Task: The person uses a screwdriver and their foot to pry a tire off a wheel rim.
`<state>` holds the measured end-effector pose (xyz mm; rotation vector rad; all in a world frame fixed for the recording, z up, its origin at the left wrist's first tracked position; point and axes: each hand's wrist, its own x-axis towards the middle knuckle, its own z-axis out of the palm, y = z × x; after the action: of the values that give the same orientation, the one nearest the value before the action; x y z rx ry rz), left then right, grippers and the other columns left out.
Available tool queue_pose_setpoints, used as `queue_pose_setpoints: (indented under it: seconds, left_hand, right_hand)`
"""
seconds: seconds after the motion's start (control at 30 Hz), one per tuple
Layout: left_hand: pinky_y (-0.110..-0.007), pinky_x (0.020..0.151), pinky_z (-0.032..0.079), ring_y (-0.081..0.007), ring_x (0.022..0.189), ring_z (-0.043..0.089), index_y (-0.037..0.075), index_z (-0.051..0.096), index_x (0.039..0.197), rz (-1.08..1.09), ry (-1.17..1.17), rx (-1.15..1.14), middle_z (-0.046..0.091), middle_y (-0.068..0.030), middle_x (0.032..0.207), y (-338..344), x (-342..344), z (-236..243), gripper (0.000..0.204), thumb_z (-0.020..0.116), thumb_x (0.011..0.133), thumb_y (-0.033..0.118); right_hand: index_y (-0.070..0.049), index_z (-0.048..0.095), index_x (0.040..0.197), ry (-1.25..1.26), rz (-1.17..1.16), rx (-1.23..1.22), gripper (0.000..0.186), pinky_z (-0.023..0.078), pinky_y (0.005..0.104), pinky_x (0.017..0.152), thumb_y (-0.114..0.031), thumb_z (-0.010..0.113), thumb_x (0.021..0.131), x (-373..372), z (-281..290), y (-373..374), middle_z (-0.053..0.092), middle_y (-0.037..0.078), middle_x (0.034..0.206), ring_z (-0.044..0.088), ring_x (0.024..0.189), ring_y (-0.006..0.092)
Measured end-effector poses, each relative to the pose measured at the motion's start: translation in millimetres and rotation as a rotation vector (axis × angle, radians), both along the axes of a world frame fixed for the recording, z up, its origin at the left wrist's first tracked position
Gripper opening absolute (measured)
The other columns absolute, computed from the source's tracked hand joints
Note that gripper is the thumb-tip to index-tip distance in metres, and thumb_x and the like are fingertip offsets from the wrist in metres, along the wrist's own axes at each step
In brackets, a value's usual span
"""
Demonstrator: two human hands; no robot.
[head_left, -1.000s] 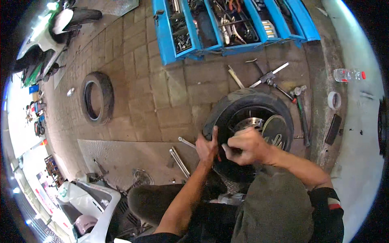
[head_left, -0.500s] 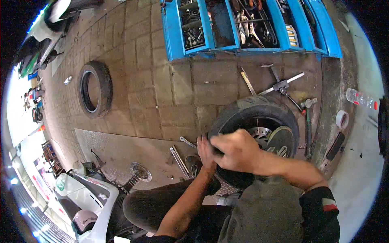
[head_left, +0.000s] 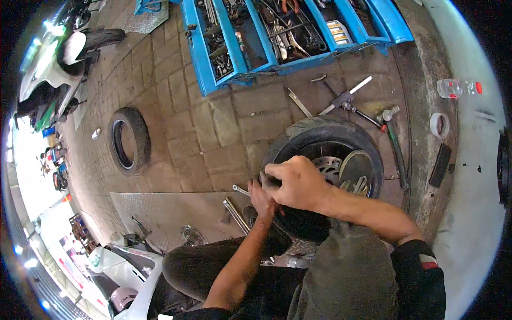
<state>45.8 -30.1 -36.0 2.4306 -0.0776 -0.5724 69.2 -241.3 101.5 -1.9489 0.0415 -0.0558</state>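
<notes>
A motorcycle wheel with a black tyre (head_left: 319, 126) lies in front of me, a brake disc (head_left: 326, 166) at its hub. Over the tyre's near left side, my right hand (head_left: 298, 184) is closed in a fist around something dark, mostly hidden by the fingers. Close beside and below it is my left hand (head_left: 261, 198), its fingers bent together at the tyre's left edge; what they grip is hidden. A ring spanner (head_left: 241, 190) shows its end just left of my left hand. Spanners (head_left: 359, 185) rest on a round piece on the wheel's right side.
A blue cantilever toolbox (head_left: 298, 64) stands beyond the wheel. A T-shaped tool (head_left: 342, 100) and a hammer (head_left: 395, 144) lie nearby. Tape (head_left: 439, 125) and a bottle (head_left: 458, 88) are at far right. Another tyre (head_left: 130, 140) stands left; a white scooter (head_left: 125, 272) is at lower left.
The view has shifted and turned slightly, so the toolbox and wheel sit further left. Both hands keep close together at the tyre's left side; the right fist looks less blurred.
</notes>
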Motion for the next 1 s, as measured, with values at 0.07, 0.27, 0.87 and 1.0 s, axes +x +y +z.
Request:
queue_pose_setpoints:
  seconds: [0.07, 0.27, 0.87, 1.0]
  left_hand:
    - [-0.055, 0.108, 0.040, -0.0515, 0.129, 0.045, -0.005, 0.055, 0.133, 0.021, -0.005, -0.024, 0.054, -0.0282, 0.134, 9, -3, -8, 0.057, 0.063, 0.091, 0.033]
    - [-0.055, 0.103, 0.042, -0.0523, 0.123, 0.048, -0.008, 0.054, 0.130, 0.069, 0.070, -0.038, 0.050, -0.0326, 0.134, 6, -4, -12, 0.057, 0.063, 0.091, 0.032]
    - [-0.059, 0.113, 0.031, -0.0524, 0.137, 0.039, -0.006, 0.053, 0.138, 0.095, 0.164, 0.332, 0.044, -0.0343, 0.145, -2, 14, -15, 0.083, 0.052, 0.095, 0.065]
    - [-0.057, 0.112, 0.033, -0.0498, 0.136, 0.042, -0.009, 0.057, 0.133, 0.105, 0.069, 0.391, 0.050, -0.0325, 0.140, 9, 8, -28, 0.083, 0.048, 0.096, 0.065]
  right_hand:
    - [-0.002, 0.062, 0.073, -0.014, 0.010, -0.023, 0.019, 0.051, 0.0446, 0.055, -0.015, 0.073, 0.079, 4, 2, 4, 0.062, 0.021, 0.066, 0.065, 0.063, 0.0390]
    - [-0.002, 0.061, 0.072, 0.080, 0.011, -0.113, 0.020, 0.049, 0.0443, 0.053, -0.013, 0.075, 0.079, 28, 7, 16, 0.060, 0.021, 0.064, 0.064, 0.061, 0.0391]
    - [0.003, 0.075, 0.098, 0.185, -0.107, -0.154, 0.038, 0.057, 0.0439, 0.079, -0.031, 0.074, 0.082, 204, -99, 55, 0.072, 0.025, 0.088, 0.072, 0.083, 0.0377]
    - [0.002, 0.075, 0.097, 0.248, -0.171, -0.200, 0.037, 0.056, 0.0428, 0.081, -0.032, 0.075, 0.082, 223, -136, 59, 0.073, 0.023, 0.086, 0.073, 0.082, 0.0337]
